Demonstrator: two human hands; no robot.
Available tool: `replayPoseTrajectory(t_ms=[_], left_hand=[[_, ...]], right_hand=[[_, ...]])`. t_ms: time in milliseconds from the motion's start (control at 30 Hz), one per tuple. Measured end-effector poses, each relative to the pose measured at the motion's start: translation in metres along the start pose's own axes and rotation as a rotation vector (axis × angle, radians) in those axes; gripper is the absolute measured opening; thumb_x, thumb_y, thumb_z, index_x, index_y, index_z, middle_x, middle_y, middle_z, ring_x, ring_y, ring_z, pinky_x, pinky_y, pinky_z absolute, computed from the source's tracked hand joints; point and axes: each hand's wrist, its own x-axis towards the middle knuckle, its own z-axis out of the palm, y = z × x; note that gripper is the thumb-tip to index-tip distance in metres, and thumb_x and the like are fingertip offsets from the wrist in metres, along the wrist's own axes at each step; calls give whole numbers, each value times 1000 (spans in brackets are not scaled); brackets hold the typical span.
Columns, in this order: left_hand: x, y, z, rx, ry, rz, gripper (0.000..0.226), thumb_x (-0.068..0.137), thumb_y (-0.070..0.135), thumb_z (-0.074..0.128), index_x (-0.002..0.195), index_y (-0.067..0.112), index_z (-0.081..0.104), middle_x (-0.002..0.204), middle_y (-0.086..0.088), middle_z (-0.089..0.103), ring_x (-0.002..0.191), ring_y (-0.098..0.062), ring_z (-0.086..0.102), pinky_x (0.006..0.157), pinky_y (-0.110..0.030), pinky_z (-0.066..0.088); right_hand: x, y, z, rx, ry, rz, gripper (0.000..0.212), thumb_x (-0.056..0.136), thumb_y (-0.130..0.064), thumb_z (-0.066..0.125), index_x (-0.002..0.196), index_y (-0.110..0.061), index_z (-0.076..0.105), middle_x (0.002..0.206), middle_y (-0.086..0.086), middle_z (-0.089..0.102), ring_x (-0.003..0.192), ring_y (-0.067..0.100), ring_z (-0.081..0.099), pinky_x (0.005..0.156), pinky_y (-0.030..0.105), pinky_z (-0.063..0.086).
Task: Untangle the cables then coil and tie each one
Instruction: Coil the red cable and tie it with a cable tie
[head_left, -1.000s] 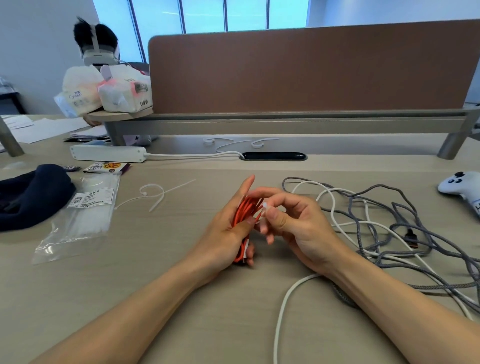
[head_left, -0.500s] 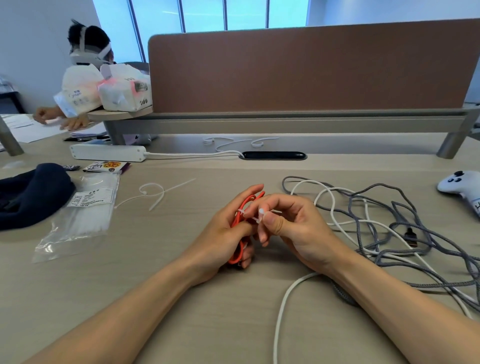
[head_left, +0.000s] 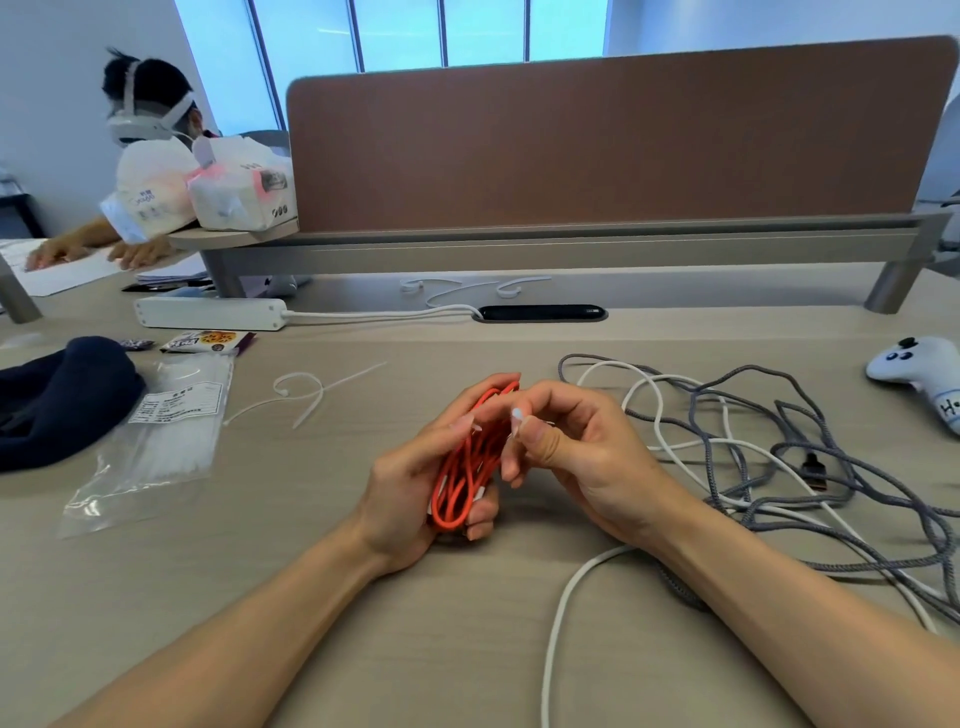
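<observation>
Your left hand (head_left: 402, 488) clasps the orange coil (head_left: 460, 475) at the middle of the desk (head_left: 311, 519), while your right hand (head_left: 592, 457), fingers curled, pinches what looks like a white tie (head_left: 516, 414) (too small to be sure) by the coil's top, with the grey cable (head_left: 779, 415) and white cable (head_left: 558, 623) tangled to the right.

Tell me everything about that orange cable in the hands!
The orange cable is thin, bright and smooth-looking, folded into a long bundle of several loops. It is held low over the desk, near the middle. The left hand grips it, fingers curled round the loops. The right hand pinches a small white tie beside the bundle's far end; whether the tie circles the cable is unclear.
</observation>
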Motion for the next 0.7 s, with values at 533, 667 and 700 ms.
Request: replayPoseTrajectory(t_ms=[533,667,700], left_hand=[[4,0,1,91,182,72,42,88,33,46,130,36,53,74,-14,49,42,-17,38,42,-24,34],[3,1,2,99,190,92,43,88,32,45,130,36,52,73,-14,50,41,-18,39,42,-24,34],[3,1,2,103,190,92,43,89,32,45,131,36,52,74,-14,50,41,-18,39,42,-24,34]], right_hand=[[-3,0,-2,4,92,57,13,75,-29,75,77,-17,71,63,6,60,53,19,54,52,26,48],[-4,0,-2,-35,122,68,13,79,-13,62,74,-15,73,61,5,60,53,19,53,50,26,47],[-4,-1,-2,-32,123,71,15,80,-11,60,73,-15,73,61,4,60,53,18,53,50,25,47]])
